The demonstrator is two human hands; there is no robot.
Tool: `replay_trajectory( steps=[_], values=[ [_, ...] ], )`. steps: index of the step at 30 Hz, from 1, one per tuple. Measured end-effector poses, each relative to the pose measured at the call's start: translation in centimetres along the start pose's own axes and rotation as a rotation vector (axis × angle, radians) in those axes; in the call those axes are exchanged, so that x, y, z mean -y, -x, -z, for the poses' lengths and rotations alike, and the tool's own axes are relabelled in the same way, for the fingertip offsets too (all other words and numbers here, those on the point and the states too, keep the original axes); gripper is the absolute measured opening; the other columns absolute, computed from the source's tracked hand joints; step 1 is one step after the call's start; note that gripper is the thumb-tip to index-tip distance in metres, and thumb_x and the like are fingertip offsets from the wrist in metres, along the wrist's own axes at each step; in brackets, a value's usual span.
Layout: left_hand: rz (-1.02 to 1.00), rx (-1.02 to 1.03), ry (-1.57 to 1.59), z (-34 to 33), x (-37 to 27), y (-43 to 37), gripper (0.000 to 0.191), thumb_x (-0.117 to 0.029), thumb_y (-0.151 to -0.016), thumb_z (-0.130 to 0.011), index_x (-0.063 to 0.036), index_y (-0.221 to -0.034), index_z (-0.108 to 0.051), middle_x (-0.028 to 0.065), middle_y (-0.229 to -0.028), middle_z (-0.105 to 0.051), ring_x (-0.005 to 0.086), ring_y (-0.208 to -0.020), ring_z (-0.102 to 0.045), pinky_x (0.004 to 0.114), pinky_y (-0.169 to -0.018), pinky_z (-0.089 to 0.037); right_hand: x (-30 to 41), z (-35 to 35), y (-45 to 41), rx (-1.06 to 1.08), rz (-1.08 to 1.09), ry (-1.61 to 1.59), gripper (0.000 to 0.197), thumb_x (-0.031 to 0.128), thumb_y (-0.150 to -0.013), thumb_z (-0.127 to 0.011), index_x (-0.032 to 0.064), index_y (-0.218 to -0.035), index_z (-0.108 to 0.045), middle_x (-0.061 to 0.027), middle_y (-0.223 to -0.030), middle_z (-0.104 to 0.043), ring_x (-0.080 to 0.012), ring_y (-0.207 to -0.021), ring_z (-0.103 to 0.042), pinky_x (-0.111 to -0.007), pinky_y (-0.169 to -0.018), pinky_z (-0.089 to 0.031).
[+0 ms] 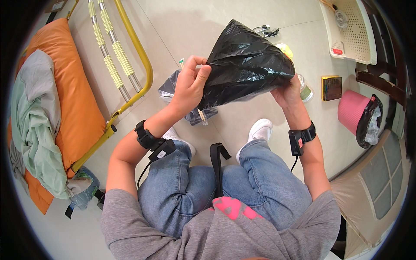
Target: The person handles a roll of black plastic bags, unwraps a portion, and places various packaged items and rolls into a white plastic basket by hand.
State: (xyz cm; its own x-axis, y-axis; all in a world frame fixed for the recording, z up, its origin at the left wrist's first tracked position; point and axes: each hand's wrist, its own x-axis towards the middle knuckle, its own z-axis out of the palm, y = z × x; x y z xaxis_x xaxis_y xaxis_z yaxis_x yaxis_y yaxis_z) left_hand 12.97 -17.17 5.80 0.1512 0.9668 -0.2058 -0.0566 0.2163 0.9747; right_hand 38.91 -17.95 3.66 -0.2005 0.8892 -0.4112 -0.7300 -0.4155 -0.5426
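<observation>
A black plastic bag [248, 68] is stretched between my two hands above the floor. My left hand [192, 81] pinches its left edge between thumb and fingers. At the bag's lower right corner, my right hand [287, 92] grips it, with most of the fingers hidden behind the plastic. Beneath the bag, partly covered by it, lies a dark plastic-wrapped item [198, 117] with light sticks [201, 114] across it. A clear jar with a green label [305, 91] stands on the floor just beyond my right hand.
A yellow-framed folding bed [148, 73] with an orange cushion [71, 91] is on the left. To the right are a cream perforated basket [356, 35], a small dark box [332, 87], and a pink bin [352, 109] with a black liner. Cables [269, 32] lie beyond the bag.
</observation>
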Motion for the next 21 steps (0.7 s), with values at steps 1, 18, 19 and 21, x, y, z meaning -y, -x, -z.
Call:
replay_trajectory(
  steps=[1, 18, 19, 21],
  values=[
    [0.110, 0.046, 0.146, -0.3, -0.8, 0.2, 0.012, -0.014, -0.092, -0.053, -0.0022, -0.089, -0.051, -0.0028, -0.067, -0.048, 0.0040, -0.062, -0.039, 0.020, -0.055, -0.035, -0.1, 0.1, -0.1, -0.001, 0.006, 0.000, 0.050, 0.027, -0.083, -0.052, 0.0065, -0.128, -0.041, -0.0084, -0.124, -0.050, -0.0205, -0.114, -0.049, -0.036, -0.099, -0.038],
    [0.083, 0.099, -0.049, 0.7, -0.4, -0.1, 0.014, -0.013, -0.088, -0.059, -0.0018, -0.086, -0.052, -0.0076, -0.061, -0.046, -0.0002, -0.056, -0.034, 0.018, -0.048, -0.027, -0.2, 0.1, 0.2, -0.020, 0.144, 0.026, 0.050, 0.032, -0.085, -0.049, 0.0064, -0.127, -0.043, -0.0097, -0.125, -0.050, -0.0235, -0.114, -0.050, -0.038, -0.098, -0.040],
    [0.061, 0.107, -0.087, 0.7, -0.3, -0.2, 0.013, -0.012, -0.087, -0.060, -0.0015, -0.087, -0.052, -0.0069, -0.060, -0.048, -0.0001, -0.055, -0.034, 0.018, -0.047, -0.027, -0.2, -0.1, 0.2, -0.001, 0.105, -0.044, 0.051, 0.034, -0.084, -0.049, 0.0067, -0.127, -0.043, -0.0100, -0.125, -0.050, -0.0239, -0.114, -0.050, -0.039, -0.098, -0.040],
    [0.056, 0.103, -0.048, 0.3, -0.6, -0.2, 0.015, -0.012, -0.085, -0.063, -0.0012, -0.089, -0.052, -0.0049, -0.060, -0.050, 0.0004, -0.054, -0.038, 0.018, -0.047, -0.029, 0.0, -0.5, 0.1, 0.018, 0.067, -0.113, 0.052, 0.036, -0.084, -0.049, 0.0070, -0.126, -0.043, -0.0102, -0.125, -0.050, -0.0243, -0.114, -0.050, -0.040, -0.097, -0.040]
  ],
)
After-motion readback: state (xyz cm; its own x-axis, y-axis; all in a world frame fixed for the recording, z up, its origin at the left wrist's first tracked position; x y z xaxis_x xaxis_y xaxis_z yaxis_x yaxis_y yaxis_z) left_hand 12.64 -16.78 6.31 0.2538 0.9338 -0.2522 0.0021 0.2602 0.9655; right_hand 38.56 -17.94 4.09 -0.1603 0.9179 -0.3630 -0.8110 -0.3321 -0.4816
